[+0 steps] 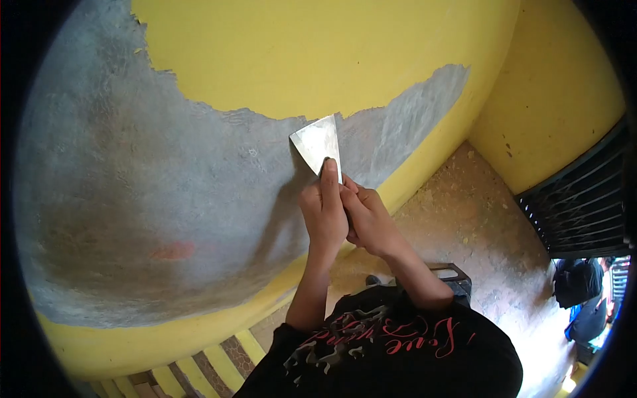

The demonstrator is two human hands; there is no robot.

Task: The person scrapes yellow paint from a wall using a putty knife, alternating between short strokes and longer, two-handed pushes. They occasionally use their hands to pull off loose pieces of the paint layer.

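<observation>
Both hands grip the handle of a scraper with a wide metal blade (318, 142). My left hand (325, 215) is closed round it, one finger stretched along the base of the blade. Pressed against it, my right hand (371, 219) is closed on the same handle, which the fingers mostly hide. One blade corner meets the ragged lower edge of the yellow paint (318, 53) on the wall. Below that edge lies bared grey plaster (219, 179).
A yellow band (199, 331) runs along the wall's base. Paint flakes lie on the brown floor (458, 199). A dark folding metal gate (584, 192) stands at right, with a person in dark clothes (587, 312) beyond. Behind my right forearm is a dark stool-like object (461, 282).
</observation>
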